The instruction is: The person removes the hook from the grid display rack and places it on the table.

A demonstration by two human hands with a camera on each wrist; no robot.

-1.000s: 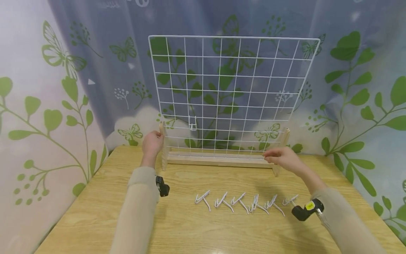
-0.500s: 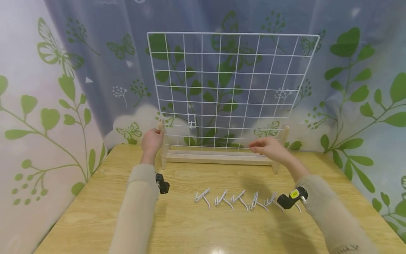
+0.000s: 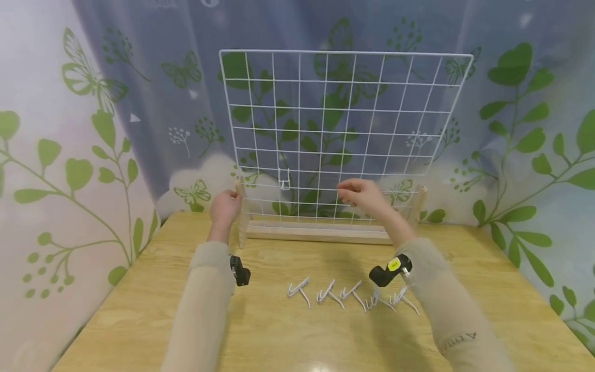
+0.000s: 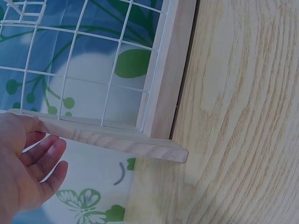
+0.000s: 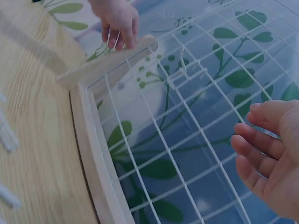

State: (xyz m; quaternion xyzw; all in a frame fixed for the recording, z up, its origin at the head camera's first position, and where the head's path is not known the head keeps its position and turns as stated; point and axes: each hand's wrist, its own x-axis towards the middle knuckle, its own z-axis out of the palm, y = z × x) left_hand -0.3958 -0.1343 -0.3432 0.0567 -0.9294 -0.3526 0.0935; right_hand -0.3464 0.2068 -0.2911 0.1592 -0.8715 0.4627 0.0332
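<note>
left hand (image 3: 224, 208): grips light wooden left post (image 3: 240, 217) | right hand (image 3: 361, 196): relaxed, empty, before white wire grid panel (image 3: 344, 111)

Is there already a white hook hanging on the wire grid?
Yes, in the head view one white hook hangs on the wire grid, low on its left part.

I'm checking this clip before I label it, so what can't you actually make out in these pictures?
- Right hand: in the head view its fingertips blur against the wire grid; contact cannot be told.
- Hooks on the table: the rightmost ones sit partly behind the right wrist camera, so their count is unsure.
- Left hand: cut off by the left wrist view's edge.
- Hung hook: too small to see its shape.
</note>
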